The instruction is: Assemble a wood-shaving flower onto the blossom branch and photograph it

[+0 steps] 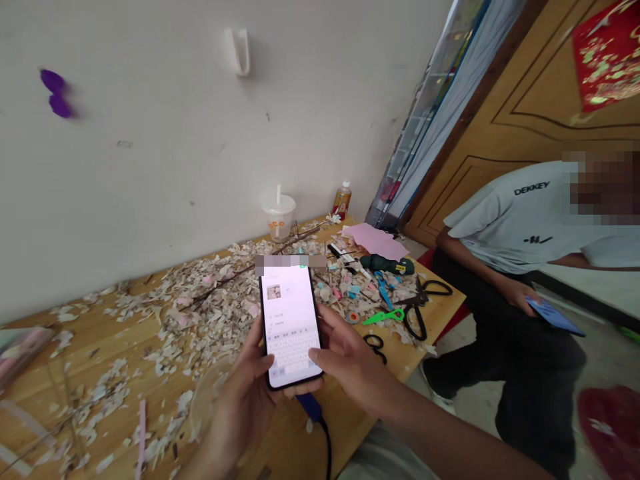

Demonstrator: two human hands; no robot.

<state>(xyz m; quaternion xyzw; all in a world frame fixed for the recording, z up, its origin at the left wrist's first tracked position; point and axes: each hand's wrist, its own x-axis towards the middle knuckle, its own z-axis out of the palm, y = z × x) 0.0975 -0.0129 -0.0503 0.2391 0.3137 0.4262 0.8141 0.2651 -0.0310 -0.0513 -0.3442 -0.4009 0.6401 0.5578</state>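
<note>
Phone (293, 307) sits between both hands: the left hand (247, 387) and right hand (353, 360) hug its sides, probably to keep it steady for tapping (it is lit up). Pale scraps (210, 327) lie past the hands; black scissors (421, 291) lie beyond the right hand.

Prob. home: wooden door (530, 127), craft tbl (290, 447)

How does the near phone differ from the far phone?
The near phone is held by the left hand and right hand; the far phone is in a seated person's hand. The near phone shows a pale screen with a keyboard; the far phone looks blue. Both are hand-held.
</note>
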